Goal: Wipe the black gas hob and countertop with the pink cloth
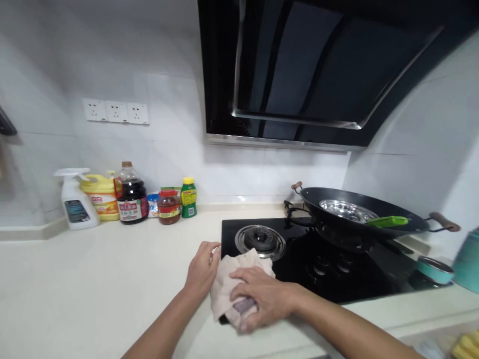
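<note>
A pale beige cloth (224, 286) lies bunched over the near left corner of the black glass gas stove (299, 279). Spread across the cloth, my right hand (258, 294) grips it and presses it down, with a greyish patch showing between thumb and fingers. My left hand (203, 267) rests by the stove's left edge, holding nothing that I can see. Its fingers are partly stretched out and its thumb lies close beside the cloth. Just beyond the cloth is the left burner (260, 240), with a shiny metal ring around it.
On the right burner stands a large black wok (318, 204) with a metal strainer (346, 210) and a green handle. Along the back wall are a spray bottle (77, 202), a dark sauce bottle (130, 197), a red-lidded jar (169, 207) and a green bottle (188, 198). A range hood (299, 75) hangs overhead.
</note>
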{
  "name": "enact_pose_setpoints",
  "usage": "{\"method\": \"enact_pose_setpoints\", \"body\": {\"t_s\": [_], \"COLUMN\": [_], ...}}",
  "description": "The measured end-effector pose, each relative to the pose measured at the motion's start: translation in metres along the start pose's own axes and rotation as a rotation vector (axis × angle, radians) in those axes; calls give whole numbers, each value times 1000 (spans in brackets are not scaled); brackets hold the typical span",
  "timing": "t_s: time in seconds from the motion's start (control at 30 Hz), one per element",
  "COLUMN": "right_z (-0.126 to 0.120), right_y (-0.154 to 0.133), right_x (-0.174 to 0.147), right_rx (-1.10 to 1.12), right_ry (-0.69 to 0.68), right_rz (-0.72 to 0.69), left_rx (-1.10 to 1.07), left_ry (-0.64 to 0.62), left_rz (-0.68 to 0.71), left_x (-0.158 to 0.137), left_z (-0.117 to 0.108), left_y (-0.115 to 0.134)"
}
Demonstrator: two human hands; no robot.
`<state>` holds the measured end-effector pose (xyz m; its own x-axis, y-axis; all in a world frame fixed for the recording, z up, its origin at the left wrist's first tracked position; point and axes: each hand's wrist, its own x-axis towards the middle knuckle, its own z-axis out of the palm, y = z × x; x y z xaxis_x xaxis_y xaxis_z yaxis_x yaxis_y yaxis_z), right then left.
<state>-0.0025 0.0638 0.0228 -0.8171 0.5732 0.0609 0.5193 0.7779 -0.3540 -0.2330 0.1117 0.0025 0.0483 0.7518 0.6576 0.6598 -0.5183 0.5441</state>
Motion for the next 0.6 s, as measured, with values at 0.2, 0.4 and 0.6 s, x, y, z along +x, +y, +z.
{"method": "enact_pose_setpoints", "body": {"t_s": [0.2, 0.4, 0.6], "right_z": [-23, -59, -85], "right_y": [12, 77, 159], "right_x": [-68, -71, -60], "right_rx": [111, 35, 13], "right_ry": [-19, -33, 64], "right_rz": [156, 403, 646], "left_rx": [-41, -49, 5], "left_ry": [-99, -167, -236], "left_rz": [-33, -43, 31], "left_x": [0, 1, 0], "left_z": [3, 2, 5], "left_y": [4, 4, 5]}}
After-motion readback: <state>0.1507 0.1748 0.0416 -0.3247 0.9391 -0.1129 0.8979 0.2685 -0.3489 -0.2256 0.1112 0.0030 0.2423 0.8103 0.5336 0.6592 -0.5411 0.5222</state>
